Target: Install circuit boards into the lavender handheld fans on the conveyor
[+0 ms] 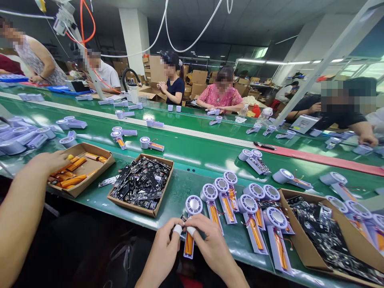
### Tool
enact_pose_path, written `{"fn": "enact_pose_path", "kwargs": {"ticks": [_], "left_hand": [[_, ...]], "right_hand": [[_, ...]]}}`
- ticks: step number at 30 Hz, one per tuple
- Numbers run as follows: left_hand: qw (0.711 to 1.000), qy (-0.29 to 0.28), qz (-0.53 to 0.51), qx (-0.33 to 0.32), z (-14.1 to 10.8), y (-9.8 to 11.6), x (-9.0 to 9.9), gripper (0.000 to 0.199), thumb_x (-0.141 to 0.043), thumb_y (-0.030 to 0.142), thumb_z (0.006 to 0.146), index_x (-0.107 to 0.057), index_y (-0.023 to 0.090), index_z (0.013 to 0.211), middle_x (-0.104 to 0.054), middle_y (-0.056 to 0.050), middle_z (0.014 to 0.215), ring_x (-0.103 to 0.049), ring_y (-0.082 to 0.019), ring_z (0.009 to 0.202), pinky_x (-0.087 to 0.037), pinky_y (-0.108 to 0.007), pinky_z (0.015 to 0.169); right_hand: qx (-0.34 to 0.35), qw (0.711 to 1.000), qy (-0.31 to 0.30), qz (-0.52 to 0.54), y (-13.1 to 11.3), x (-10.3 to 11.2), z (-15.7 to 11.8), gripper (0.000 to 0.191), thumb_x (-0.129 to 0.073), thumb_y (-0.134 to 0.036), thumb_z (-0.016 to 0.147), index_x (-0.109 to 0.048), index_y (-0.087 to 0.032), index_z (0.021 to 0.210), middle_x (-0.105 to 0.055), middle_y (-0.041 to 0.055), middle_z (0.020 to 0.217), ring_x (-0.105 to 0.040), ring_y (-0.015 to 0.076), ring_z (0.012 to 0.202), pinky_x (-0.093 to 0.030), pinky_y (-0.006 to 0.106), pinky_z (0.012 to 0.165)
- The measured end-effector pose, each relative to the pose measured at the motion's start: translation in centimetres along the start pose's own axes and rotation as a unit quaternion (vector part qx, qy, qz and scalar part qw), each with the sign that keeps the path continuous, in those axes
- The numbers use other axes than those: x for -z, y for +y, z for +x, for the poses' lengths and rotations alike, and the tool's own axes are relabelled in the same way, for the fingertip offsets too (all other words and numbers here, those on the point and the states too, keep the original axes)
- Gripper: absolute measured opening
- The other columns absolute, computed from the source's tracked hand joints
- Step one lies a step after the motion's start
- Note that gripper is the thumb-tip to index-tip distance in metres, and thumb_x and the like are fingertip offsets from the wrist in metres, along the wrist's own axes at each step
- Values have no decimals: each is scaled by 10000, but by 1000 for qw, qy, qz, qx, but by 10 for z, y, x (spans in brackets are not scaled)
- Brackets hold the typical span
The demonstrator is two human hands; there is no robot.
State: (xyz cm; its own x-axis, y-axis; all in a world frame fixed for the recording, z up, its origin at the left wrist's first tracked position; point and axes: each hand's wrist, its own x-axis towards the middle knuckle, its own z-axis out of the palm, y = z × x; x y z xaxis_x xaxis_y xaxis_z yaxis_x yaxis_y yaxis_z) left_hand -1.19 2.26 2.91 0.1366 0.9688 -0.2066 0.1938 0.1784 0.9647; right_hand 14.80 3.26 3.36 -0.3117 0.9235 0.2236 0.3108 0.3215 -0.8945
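My left hand (163, 250) and my right hand (211, 244) meet over a lilac handheld fan housing (193, 205) at the table's near edge. White covers wrap both thumb tips. The fingertips of my left hand pinch what looks like a small dark circuit board (183, 218), mostly hidden. My right fingers are closed beside it, and what they pinch is hidden. Below the thumbs, an orange battery (189, 244) lies in the housing's open handle. More fan housings (253, 230) with orange batteries and thin wires lie to the right.
A cardboard tray of black circuit boards (165, 200) sits ahead-left. Farther left, another person's hand (58, 162) reaches into a tray of orange batteries (105, 166). A box of boards (303, 256) stands right. Beyond runs a green conveyor (192, 150) with fan housings; several people sit opposite.
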Motion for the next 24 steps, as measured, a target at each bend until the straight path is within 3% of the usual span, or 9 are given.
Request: {"fn": "enact_pose_path", "kwargs": {"ticks": [4,10,15,19,21,24], "left_hand": [[1000,-9,-4,-7,2,2,1,209,-457,368,908,-562,194,857,-369,83,561,-343,-112,522,-289,-215,515],[994,27,63,-81,2,-5,-3,265,-411,359,954,-512,204,765,-488,24,722,-462,-144,685,-369,-231,638],[993,34,82,-76,0,-6,-6,257,-390,334,952,-516,206,768,-539,1,746,-524,-170,729,-419,-254,673],[995,45,49,-69,-1,-9,-4,202,-423,313,936,-564,214,1043,-628,-27,868,-594,-174,742,-478,-264,666],[995,64,32,-68,-2,-12,-3,294,-456,298,919,-525,218,1193,-665,-56,957,-637,-186,771,-512,-277,675],[995,65,48,-67,-4,-13,-3,332,-459,275,910,-538,210,1225,-687,-95,1062,-678,-207,836,-550,-303,722]], "right_hand": [[14,1000,10,-26,1,-3,-1,200,-488,-95,913,-631,-229,953,-637,27,955,-599,168,918,-461,273,818],[45,995,-22,-90,5,-5,-4,235,-500,-63,905,-590,-238,1034,-587,35,989,-563,178,932,-465,302,827],[89,984,25,-149,15,-8,-4,242,-434,-97,950,-604,-224,1068,-563,63,957,-558,191,889,-486,320,778],[95,967,78,-222,14,-8,0,270,-420,-102,943,-624,-212,1083,-556,80,945,-557,203,859,-499,334,738],[91,960,73,-255,12,-6,2,268,-429,-108,937,-634,-215,1072,-556,81,945,-554,206,849,-498,334,720],[80,950,50,-296,6,-5,5,251,-432,-104,934,-636,-211,1035,-554,74,921,-541,205,825,-487,330,700]]}}
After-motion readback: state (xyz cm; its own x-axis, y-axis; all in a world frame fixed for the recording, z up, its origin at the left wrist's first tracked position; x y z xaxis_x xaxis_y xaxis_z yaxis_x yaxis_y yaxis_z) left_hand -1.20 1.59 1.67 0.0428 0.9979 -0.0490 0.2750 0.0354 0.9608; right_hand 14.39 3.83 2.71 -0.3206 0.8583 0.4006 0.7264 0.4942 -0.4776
